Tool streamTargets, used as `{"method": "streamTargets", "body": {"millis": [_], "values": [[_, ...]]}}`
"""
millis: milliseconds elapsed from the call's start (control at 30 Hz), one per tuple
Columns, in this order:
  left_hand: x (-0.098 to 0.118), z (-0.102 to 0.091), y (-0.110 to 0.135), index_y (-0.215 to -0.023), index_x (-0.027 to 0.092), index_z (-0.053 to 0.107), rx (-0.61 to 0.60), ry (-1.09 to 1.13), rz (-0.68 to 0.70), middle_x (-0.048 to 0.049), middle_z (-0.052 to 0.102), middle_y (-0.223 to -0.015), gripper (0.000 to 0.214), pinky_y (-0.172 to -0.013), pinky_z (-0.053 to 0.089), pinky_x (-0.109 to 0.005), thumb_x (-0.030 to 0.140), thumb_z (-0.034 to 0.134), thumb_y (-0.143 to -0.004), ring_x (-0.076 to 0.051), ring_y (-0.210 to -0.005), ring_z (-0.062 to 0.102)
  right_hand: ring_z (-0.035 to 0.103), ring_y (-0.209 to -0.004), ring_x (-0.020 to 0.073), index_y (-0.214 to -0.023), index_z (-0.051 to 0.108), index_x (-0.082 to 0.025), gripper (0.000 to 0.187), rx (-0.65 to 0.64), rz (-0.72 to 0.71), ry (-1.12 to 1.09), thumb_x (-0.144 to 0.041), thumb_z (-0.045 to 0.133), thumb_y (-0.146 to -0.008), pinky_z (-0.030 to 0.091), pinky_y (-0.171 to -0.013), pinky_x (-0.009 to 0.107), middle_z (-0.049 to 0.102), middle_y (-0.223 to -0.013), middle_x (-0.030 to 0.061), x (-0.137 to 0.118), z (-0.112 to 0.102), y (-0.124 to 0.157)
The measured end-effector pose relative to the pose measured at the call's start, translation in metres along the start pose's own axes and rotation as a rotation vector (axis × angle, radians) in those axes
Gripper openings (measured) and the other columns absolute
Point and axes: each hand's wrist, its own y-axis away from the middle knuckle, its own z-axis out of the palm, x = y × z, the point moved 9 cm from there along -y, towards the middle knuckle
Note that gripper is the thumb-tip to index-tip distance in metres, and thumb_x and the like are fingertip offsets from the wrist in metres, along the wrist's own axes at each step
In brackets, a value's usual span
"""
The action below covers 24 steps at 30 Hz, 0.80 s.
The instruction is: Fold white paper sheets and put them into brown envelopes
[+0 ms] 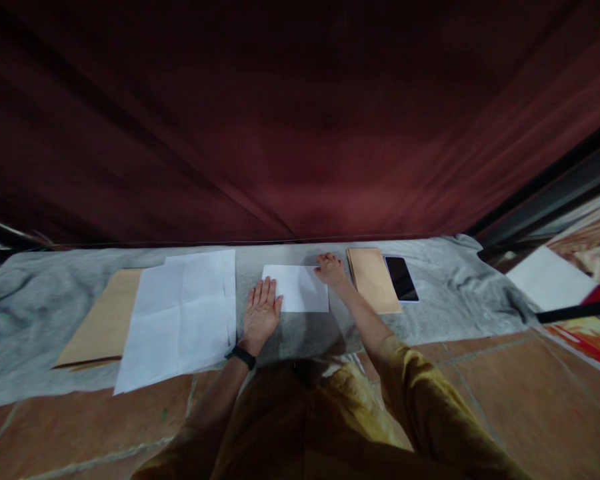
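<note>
A white sheet of paper (303,293), small like a folded page, lies flat in front of me on a grey cloth. My left hand (263,310) rests on its left edge, fingers stretched out and pointing away from me. At the sheet's upper right corner is my right hand (331,269), its fingers spread and bent a little, with nothing seen in them. Just right of that hand lies a small stack of brown envelopes (375,280). Larger white sheets (180,320) sit left of my left hand, partly covering brown paper (100,320).
The grey cloth (445,287) covers tiled floor (500,380). A phone (401,279) with a dark screen lies beside the envelopes. Behind the cloth hangs a dark red curtain (300,147). At the far right are a dark bar (580,311) and a white sheet (550,280).
</note>
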Motion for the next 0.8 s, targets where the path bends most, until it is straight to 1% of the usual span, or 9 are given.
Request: {"method": "streamTargets", "body": {"millis": [100,200,333,400,467,567,633,700,800], "values": [[-0.001,0.000,-0.001,-0.156,0.012,0.038,-0.010,-0.009,0.006,-0.0139,0.041,-0.160,0.059,-0.125,0.025,-0.051,0.039,0.031,-0.104,-0.030,-0.152,0.031,0.060,-0.119,0.0236,-0.106,0.074,-0.020,0.028,-0.022,0.020,-0.102,-0.015,0.062,-0.081,0.043,-0.106,0.032,0.072,-0.119,0.0102,0.007,-0.003,-0.005],[-0.003,0.001,-0.002,-0.155,0.011,0.041,-0.021,-0.008,0.022,-0.0152,0.041,-0.160,0.059,-0.124,0.026,-0.051,0.040,0.032,-0.104,-0.031,-0.152,0.032,0.065,-0.112,0.0219,-0.092,0.075,-0.020,0.020,-0.023,0.030,-0.259,-0.012,0.064,-0.076,0.045,-0.101,0.027,0.075,-0.109,0.0076,0.017,-0.006,-0.001],[-0.005,-0.001,-0.004,-0.151,0.013,0.047,-0.024,0.001,0.032,-0.0159,0.044,-0.158,0.056,-0.123,0.025,-0.056,0.041,0.036,-0.103,-0.033,-0.151,0.034,0.069,-0.096,0.0216,-0.082,0.072,-0.022,0.013,-0.004,0.058,-0.523,-0.015,0.066,-0.073,0.051,-0.090,0.029,0.076,-0.089,0.0032,0.034,-0.007,0.017],[-0.008,-0.009,-0.005,-0.148,0.014,0.051,0.013,0.004,-0.008,-0.0179,0.045,-0.157,0.054,-0.121,0.024,-0.062,0.040,0.038,-0.103,-0.036,-0.149,0.036,0.068,-0.082,0.0206,-0.080,0.068,-0.022,0.008,0.008,0.089,-0.677,-0.021,0.066,-0.072,0.054,-0.079,0.030,0.072,-0.076,0.0005,0.044,-0.003,0.032],[-0.007,-0.020,-0.004,-0.145,0.012,0.053,0.057,0.038,-0.026,-0.0197,0.045,-0.157,0.052,-0.121,0.026,-0.062,0.038,0.040,-0.102,-0.037,-0.148,0.038,0.066,-0.070,0.0190,-0.083,0.064,-0.022,0.013,0.037,0.137,-0.844,-0.032,0.064,-0.075,0.056,-0.067,0.030,0.068,-0.071,-0.0008,0.054,0.005,0.051],[0.010,-0.033,0.005,-0.147,0.013,0.049,0.069,0.136,0.079,-0.0171,0.041,-0.160,0.051,-0.122,0.030,-0.055,0.027,0.043,-0.099,-0.031,-0.148,0.038,0.064,-0.064,0.0158,-0.085,0.056,-0.023,0.027,0.114,0.221,-1.079,-0.047,0.062,-0.073,0.057,-0.063,0.029,0.065,-0.070,-0.0024,0.068,0.022,0.085],[0.027,-0.036,0.019,-0.151,0.017,0.045,0.035,0.183,0.184,-0.0131,0.037,-0.163,0.058,-0.125,0.028,-0.051,0.015,0.045,-0.093,-0.027,-0.151,0.033,0.062,-0.058,0.0138,-0.085,0.052,-0.025,0.035,0.153,0.284,-1.200,-0.051,0.066,-0.067,0.058,-0.061,0.029,0.063,-0.069,-0.0038,0.075,0.036,0.108],[0.044,-0.033,0.036,-0.153,0.019,0.042,-0.014,0.209,0.275,-0.0104,0.035,-0.164,0.066,-0.126,0.027,-0.051,0.007,0.045,-0.088,-0.025,-0.154,0.029,0.062,-0.055,0.0136,-0.083,0.050,-0.025,0.039,0.174,0.340,-1.291,-0.052,0.069,-0.062,0.058,-0.058,0.029,0.063,-0.068,-0.0044,0.077,0.050,0.127],[0.062,-0.024,0.061,-0.151,0.021,0.045,-0.083,0.241,0.370,-0.0086,0.037,-0.164,0.064,-0.125,0.029,-0.052,0.006,0.043,-0.089,-0.024,-0.153,0.031,0.067,-0.059,0.0166,-0.083,0.050,-0.025,0.039,0.189,0.391,-1.412,-0.049,0.072,-0.060,0.059,-0.059,0.031,0.067,-0.071,-0.0027,0.074,0.064,0.150]]}}
